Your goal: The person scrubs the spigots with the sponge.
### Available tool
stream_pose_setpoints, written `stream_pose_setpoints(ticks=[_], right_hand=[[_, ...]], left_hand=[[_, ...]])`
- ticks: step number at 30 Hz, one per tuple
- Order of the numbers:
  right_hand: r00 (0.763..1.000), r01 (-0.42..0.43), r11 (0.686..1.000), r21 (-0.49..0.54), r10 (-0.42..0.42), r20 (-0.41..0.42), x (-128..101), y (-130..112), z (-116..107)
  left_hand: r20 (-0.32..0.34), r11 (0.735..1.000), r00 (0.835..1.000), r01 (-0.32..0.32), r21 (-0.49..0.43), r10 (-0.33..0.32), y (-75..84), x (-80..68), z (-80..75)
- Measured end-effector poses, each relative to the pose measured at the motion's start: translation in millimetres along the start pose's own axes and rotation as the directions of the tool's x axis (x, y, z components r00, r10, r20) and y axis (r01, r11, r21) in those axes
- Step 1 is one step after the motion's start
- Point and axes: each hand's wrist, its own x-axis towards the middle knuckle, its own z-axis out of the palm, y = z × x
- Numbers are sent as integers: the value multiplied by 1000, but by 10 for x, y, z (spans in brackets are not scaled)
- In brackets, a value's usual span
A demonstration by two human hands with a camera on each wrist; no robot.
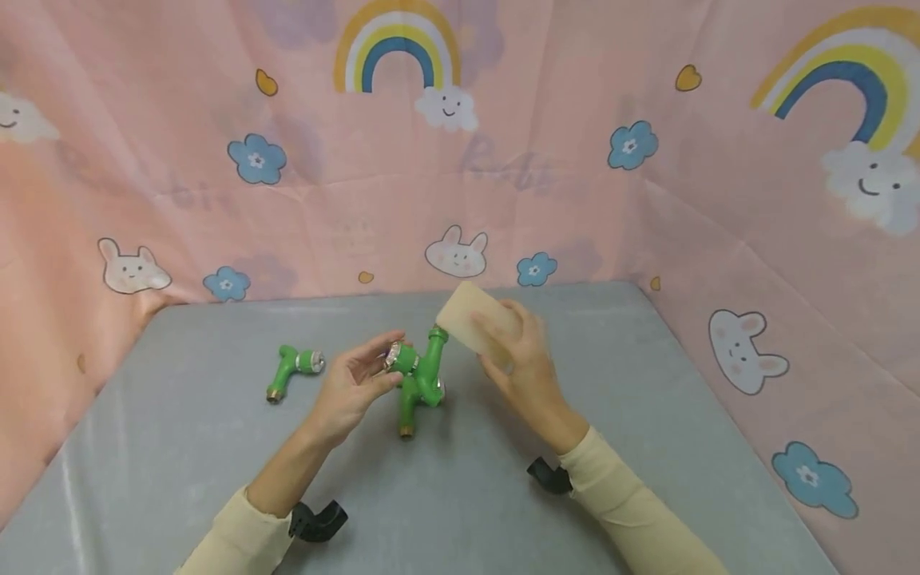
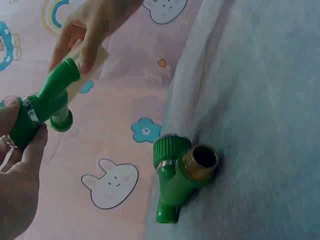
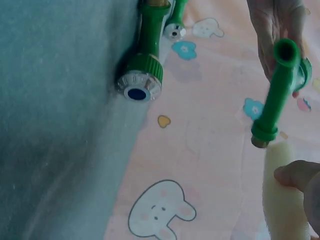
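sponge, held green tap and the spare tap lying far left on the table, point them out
sponge (image 1: pixel 470 315), head view, on its broad pale face above the right hand.
held green tap (image 1: pixel 429 363), head view, on its green body beside the left hand's fingers.
spare tap (image 1: pixel 290 363), head view, on its green bend.

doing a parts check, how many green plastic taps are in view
3: one green plastic tap held up in the left hand, one lying just below it, one lying further left on the grey table.

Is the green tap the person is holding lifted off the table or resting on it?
Lifted. The left hand holds the green tap in the air; wrist views show only backdrop behind it.
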Motion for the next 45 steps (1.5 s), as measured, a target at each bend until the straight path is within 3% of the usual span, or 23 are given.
stream_pose_setpoints(ticks=[4, 8, 11, 17, 26, 29, 35, 45], right_hand=[[1000, -23, 998, 50, 23, -16, 34, -35, -24], [997, 34, 996, 84, -40, 68, 9, -146, 12], [992, 44, 998, 51, -50, 120, -35, -214, 55], [994, -11, 1000, -11, 12, 105, -59, -189, 96], [975, -206, 978, 26, 203, 90, 47, 48, 11], [980, -182, 979, 91, 173, 98, 57, 29, -16], [975, -100, 984, 145, 68, 213, 12, -96, 9], [952, -197, 968, 153, 152, 264, 19, -44, 15]], left_hand=[[-21, 996, 999, -40, 78, 42, 8, 18, 12], [-17, 987, 994, -104, 125, 107, 18, 37, 40], [-13, 982, 991, -128, 139, 131, 15, 42, 68], [16, 981, 996, -90, 169, 88, 10, 21, 114], [78, 967, 996, -67, 247, 49, 56, 13, 110], [87, 963, 995, -60, 263, 39, 57, 9, 111], [94, 958, 994, -79, 275, 54, 71, -3, 132], [132, 939, 990, -91, 331, 49, 85, -21, 150]])
